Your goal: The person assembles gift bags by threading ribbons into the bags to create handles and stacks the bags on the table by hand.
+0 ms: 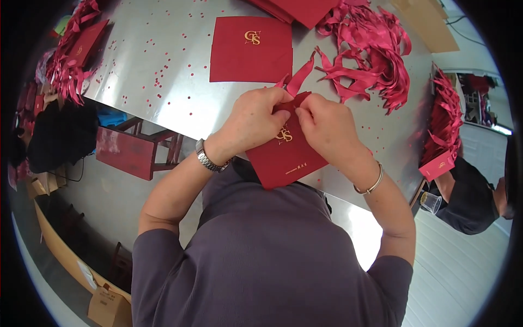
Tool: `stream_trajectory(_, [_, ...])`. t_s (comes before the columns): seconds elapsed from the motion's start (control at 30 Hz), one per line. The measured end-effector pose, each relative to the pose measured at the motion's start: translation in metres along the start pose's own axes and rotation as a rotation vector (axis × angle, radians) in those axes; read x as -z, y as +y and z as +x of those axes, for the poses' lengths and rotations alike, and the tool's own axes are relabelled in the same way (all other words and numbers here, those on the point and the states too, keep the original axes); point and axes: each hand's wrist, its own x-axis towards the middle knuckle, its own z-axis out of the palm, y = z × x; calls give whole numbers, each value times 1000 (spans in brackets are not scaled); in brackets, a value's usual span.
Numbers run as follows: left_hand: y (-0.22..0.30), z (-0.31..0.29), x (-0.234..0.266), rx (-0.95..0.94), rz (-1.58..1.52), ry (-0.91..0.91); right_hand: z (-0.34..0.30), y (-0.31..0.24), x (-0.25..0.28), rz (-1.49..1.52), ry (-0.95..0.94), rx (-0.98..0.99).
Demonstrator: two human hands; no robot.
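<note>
A flat red pouch (pixel 286 161) with gold print hangs tilted over the table's near edge, its top between my two hands. My left hand (pixel 256 114) is closed at its upper left edge, thumb against the front. At the upper right edge my right hand (pixel 327 122) is closed too, fingertips curled in. A pink-red ribbon (pixel 299 79) sticks up from the top, just beyond my left fingers. Whether either hand also pinches ribbon is hidden. Just beyond lies another flat red pouch (pixel 234 60) with a gold mark.
A heap of pink-red ribbons (pixel 376 54) lies at the far right of the metal table (pixel 180 32), beside stacked red pouches (pixel 305 8). Small red dots are scattered about. A wooden stool (pixel 125 152) stands at the left. Another person (pixel 468 196) is at the right, near a plastic cup (pixel 430 203).
</note>
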Motion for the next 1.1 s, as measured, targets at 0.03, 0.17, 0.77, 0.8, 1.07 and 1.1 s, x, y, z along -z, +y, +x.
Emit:
stream_trajectory(0.03, [0, 0, 2, 58, -64, -25, -2, 1, 0, -5, -7, 3])
stream_trajectory(0.17, [3, 6, 5, 134, 0, -81, -10, 3, -5, 300, 54, -132])
stream_trajectory(0.77, [-4, 3, 0, 4, 4, -47, 9, -2, -8, -306, 8, 153])
stream_trajectory(0.8, [-4, 2, 0, 5, 0, -47, 12, 1, -7, -188, 21, 101])
stream_trajectory(1.07, [-2, 3, 3, 72, -1, -77, 1, 6, 5, 635, -150, -340])
stream_trajectory(1.1, [0, 4, 4, 73, -6, -76, -3, 7, 2, 529, -113, -258])
